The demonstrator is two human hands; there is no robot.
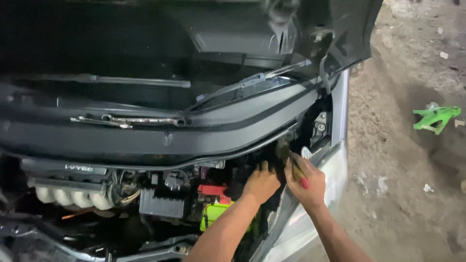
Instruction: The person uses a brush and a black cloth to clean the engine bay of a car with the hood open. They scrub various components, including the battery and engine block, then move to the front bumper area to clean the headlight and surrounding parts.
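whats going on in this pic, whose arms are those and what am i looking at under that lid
The picture comes from a camera worn on a person's head, looking down, so the two bare arms are that person's own. They lean over a car's open engine bay, with the hood raised above and the windscreen wipers in view. The right hand holds a tool with a red-tipped handle; I cannot tell what kind. The left hand reaches into the dark corner beside it, fingers spread. Below sits a green-and-red part. On the dirt ground to the right lies a green object.
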